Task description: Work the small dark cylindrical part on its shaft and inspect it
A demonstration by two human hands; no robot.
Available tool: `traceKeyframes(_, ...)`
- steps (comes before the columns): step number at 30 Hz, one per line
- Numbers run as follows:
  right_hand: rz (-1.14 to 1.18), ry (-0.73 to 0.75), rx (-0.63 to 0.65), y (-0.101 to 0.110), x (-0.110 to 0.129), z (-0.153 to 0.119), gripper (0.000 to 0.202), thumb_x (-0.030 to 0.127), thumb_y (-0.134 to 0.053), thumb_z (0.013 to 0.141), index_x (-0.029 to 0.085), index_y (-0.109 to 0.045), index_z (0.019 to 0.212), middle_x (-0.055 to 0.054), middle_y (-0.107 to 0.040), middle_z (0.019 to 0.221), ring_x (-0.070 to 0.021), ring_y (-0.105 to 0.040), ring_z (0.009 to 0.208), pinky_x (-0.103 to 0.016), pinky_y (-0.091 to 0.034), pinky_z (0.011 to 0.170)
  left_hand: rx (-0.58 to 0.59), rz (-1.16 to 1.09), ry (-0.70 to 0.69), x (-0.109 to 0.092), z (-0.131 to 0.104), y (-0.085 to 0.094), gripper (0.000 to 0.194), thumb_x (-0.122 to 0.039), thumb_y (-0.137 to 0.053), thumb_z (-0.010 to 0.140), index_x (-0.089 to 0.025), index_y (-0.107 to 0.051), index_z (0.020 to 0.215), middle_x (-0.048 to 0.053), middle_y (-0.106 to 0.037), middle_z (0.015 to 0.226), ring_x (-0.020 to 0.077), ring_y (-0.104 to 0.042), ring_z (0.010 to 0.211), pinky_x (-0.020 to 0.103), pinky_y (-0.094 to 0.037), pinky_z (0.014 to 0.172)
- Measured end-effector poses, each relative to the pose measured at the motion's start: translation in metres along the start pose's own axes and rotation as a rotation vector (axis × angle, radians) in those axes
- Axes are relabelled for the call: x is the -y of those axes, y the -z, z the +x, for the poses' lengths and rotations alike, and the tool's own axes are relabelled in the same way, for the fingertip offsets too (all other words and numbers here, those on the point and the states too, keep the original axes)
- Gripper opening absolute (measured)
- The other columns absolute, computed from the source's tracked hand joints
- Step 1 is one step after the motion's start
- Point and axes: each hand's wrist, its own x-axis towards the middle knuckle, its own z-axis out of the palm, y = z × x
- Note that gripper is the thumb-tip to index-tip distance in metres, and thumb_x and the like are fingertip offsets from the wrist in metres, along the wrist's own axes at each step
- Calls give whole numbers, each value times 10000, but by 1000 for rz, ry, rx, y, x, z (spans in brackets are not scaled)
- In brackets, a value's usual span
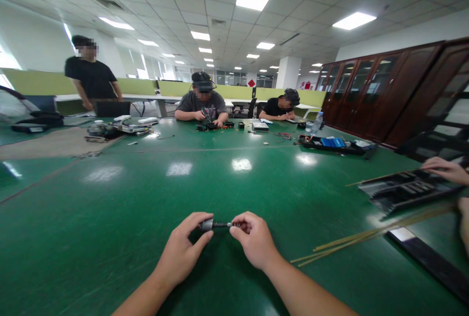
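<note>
Between my two hands lies a small metal part [207, 224], a grey cylinder with a thin dark shaft [221, 224] running out to the right. My left hand [185, 245] grips the cylinder between thumb and fingers. At the shaft's far end, the thumb and fingers of my right hand [254, 238] pinch a small piece [233, 224] that looks like a coil or collar; its exact kind is too small to make out. The part is held level, just above or on the green tabletop [154, 184].
On the right, another person's hand [447, 169] touches a black slotted panel [410, 189]; thin yellowish rods [344, 242] and a dark bar [428, 262] lie nearer. Across the table are a black tray [330, 145], a bottle [317, 123], electronics [110, 129] and seated people.
</note>
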Motion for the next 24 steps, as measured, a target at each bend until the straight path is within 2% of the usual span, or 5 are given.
traceKeyframes(14,61,-22,-7,0,1,1,109,261,-684,772,182,-701,844,-26,-652,783,-160,-588,685,-259,-446,627,-28,-4,4,0,1,0,282,-330,-597,896,-280,-625,1172,49,-625,1183,247,-587,1100,403,-459,980)
traceKeyframes(17,185,-69,-17,1,-1,4,172,315,-705,770,165,-683,853,-25,-644,737,-158,-586,659,-258,-446,620,-44,9,12,0,2,0,281,-356,-596,897,-275,-632,1164,53,-634,1167,249,-593,1082,398,-469,955)
traceKeyframes(20,417,-163,-76,2,-4,9,310,456,-620,847,149,-633,814,-20,-607,688,-137,-561,582,-248,-426,569,-114,57,50,3,5,2,302,-410,-618,880,-267,-647,1144,53,-651,1125,255,-604,1033,391,-476,915)
traceKeyframes(22,560,-215,-111,4,-5,11,424,545,-517,894,152,-584,751,-14,-574,656,-126,-535,529,-248,-410,533,-162,32,128,8,6,4,346,-454,-631,865,-252,-653,1144,51,-668,1070,251,-621,964,376,-487,868)
traceKeyframes(24,633,-235,-119,5,-5,12,482,588,-463,909,165,-528,686,0,-532,601,-120,-506,483,-253,-399,514,-185,-112,246,14,8,5,394,-486,-619,870,-231,-645,1169,42,-679,987,226,-632,875,339,-501,797)
